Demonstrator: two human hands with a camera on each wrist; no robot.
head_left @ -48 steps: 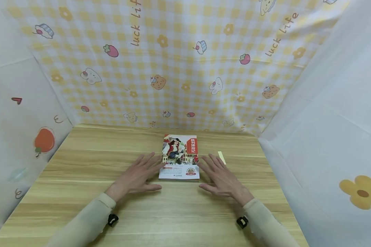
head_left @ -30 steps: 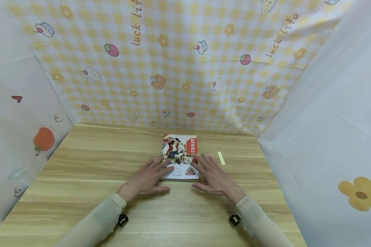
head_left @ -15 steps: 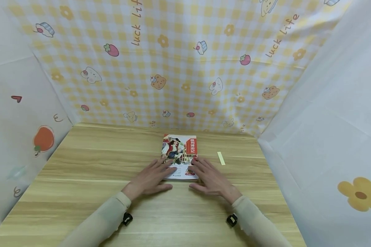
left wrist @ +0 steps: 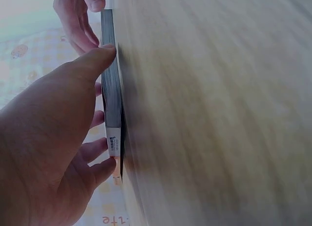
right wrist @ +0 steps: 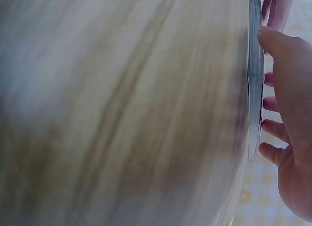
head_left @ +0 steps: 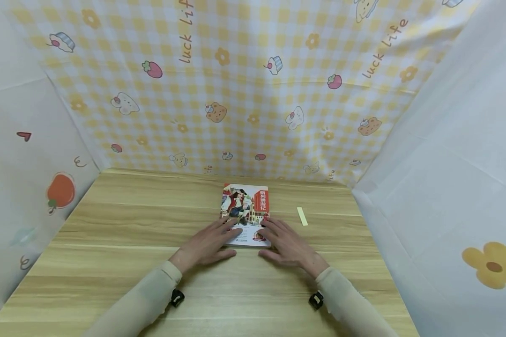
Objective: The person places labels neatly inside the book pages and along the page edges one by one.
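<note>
A paperback book (head_left: 245, 203) with an illustrated cover lies flat on the wooden table. My left hand (head_left: 207, 244) spreads over its lower left part, palm down, fingertips on the cover. Opposite it, my right hand (head_left: 287, 244) covers the lower right corner in the same way, fingers extended. In the left wrist view the thumb (left wrist: 105, 57) lies at the page edge of the book (left wrist: 112, 94). The right wrist view has the other thumb (right wrist: 273, 40) at the page edge (right wrist: 255, 65), with the fingertips along the cover side.
A pale yellow paper strip (head_left: 302, 216) lies on the table (head_left: 143, 224) to the right of the book. Behind the table hangs a yellow checked cloth (head_left: 253, 93); white cloth sides (head_left: 447, 178) rise at left and right. A black band (head_left: 177, 297) sits below each wrist.
Both hands have moved inward from beside the book onto its lower part, with the fingertips now over the cover. The book has stayed in place.
</note>
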